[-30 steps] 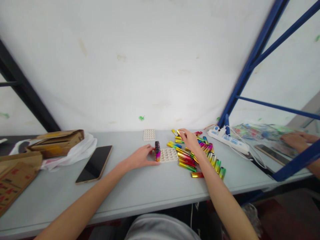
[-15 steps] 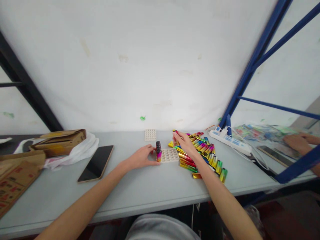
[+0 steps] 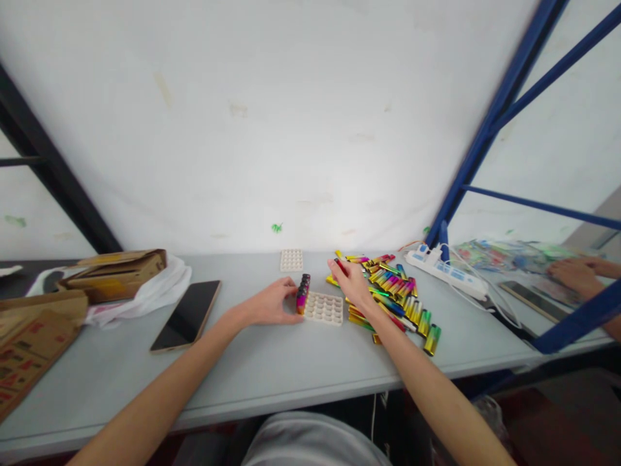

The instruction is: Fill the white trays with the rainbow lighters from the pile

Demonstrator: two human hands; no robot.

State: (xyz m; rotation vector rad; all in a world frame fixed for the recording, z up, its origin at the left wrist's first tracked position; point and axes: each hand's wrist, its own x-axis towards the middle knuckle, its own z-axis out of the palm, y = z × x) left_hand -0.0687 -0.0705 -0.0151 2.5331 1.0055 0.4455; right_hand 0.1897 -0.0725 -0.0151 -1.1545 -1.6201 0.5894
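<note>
A white tray with rows of round holes lies on the table before me. Along its left edge stands a row of several upright lighters, purple and orange with black tops. My left hand curls round this end, with the thumb at the near corner and the fingers beside the row, gripping the tray there. Between thumb and fingertips of my right hand, a red lighter is held above the table, right of the tray. Under and beyond that hand spreads a pile of shiny multicoloured lighters, partly covered by my forearm.
A second white holed tray lies near the wall. To the left are a phone, a white plastic bag and cardboard boxes. A power strip with cables and a blue frame stand right. Another person's hands show beyond.
The tray with its lighter row has shifted slightly left and turned, along with my left hand. My right hand has moved a little left and nearer with the red lighter.
</note>
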